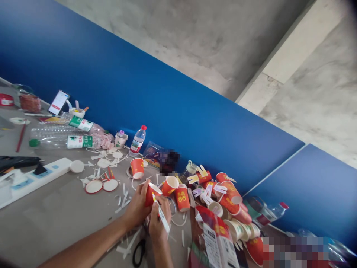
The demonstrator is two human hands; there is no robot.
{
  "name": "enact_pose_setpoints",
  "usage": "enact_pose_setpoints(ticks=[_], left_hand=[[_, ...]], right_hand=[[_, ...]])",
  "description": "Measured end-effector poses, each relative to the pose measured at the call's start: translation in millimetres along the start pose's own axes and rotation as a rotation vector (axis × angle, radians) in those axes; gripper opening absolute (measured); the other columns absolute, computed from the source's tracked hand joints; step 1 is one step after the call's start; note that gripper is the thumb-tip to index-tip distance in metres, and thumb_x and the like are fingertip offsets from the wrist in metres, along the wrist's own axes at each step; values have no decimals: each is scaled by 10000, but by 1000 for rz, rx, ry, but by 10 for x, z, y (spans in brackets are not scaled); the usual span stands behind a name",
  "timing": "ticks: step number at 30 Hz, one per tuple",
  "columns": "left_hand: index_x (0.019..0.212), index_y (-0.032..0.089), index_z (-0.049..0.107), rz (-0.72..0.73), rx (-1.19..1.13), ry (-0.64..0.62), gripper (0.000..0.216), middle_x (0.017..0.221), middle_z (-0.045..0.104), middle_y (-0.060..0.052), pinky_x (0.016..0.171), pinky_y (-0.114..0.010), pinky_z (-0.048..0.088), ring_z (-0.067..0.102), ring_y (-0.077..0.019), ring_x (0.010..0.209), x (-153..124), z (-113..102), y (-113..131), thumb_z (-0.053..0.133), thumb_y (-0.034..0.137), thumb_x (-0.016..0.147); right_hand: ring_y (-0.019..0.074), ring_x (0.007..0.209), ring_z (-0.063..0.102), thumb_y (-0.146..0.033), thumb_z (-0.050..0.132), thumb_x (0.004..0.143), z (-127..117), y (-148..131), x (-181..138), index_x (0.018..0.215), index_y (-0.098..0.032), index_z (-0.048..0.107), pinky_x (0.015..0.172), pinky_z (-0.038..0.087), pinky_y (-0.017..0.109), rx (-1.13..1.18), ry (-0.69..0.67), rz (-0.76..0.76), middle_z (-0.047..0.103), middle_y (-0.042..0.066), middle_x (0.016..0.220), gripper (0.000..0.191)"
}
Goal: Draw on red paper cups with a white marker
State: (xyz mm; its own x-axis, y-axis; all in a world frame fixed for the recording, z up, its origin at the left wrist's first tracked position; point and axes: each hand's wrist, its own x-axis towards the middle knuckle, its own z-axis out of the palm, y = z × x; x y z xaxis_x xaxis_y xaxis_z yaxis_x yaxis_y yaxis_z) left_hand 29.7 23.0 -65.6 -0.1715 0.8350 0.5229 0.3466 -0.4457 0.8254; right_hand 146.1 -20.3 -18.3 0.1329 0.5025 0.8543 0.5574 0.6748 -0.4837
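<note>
My left hand (137, 209) is wrapped round a small red paper cup (152, 194) held on its side above the grey table (55, 216). My right hand (158, 223) grips a white marker pen (161, 215), its tip touching the cup's rim. Just beyond stand more red paper cups (175, 193), one further off upright (137, 167), and a heap of cups with white paper ears (223, 193). Black-handled scissors (138, 253) lie under my wrists among white paper scraps.
Cut-out cup bottoms (102, 185) and paper strips litter the table. Large plastic bottles (67, 137) lie at the left by a white power strip (33, 178). A small water bottle (138, 139) and a phone (58, 102) stand against the blue partition (167, 104). A printed packet (217, 242) sits front right.
</note>
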Motion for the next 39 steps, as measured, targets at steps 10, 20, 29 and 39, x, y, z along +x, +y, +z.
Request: enact_pose_setpoints(ticks=[10,20,29,39], left_hand=[[1703,241,589,-102,-22,-21,990,1513,696,-196,1285,-726,580,718,-459,1425,25,-23,93,872,276,754],[1745,180,532,-116,-84,-161,878,1655,669,-260,1402,-748,418,553,-474,1674,-1,-111,115,769,452,945],[1751,175,509,-84,-103,-142,908,1655,655,-270,1381,-734,460,583,-467,1642,-28,-26,69,777,451,929],[1706,201,568,-101,-89,-83,928,1594,647,-256,1325,-732,534,659,-473,1540,10,-66,149,859,334,835]], right_hand=[[280,741,829,-350,566,1142,-22,9,25,1014,-284,855,714,651,392,4,47,42,882,43,916,322],[234,731,785,-443,597,1196,-48,-58,53,1002,-270,859,703,626,341,90,45,93,847,29,878,369],[261,748,812,-453,596,1191,-38,-45,49,985,-293,856,726,638,370,77,45,89,857,27,887,369],[276,776,814,-536,528,1189,-12,-11,42,996,-277,828,743,642,404,29,47,104,867,59,942,441]])
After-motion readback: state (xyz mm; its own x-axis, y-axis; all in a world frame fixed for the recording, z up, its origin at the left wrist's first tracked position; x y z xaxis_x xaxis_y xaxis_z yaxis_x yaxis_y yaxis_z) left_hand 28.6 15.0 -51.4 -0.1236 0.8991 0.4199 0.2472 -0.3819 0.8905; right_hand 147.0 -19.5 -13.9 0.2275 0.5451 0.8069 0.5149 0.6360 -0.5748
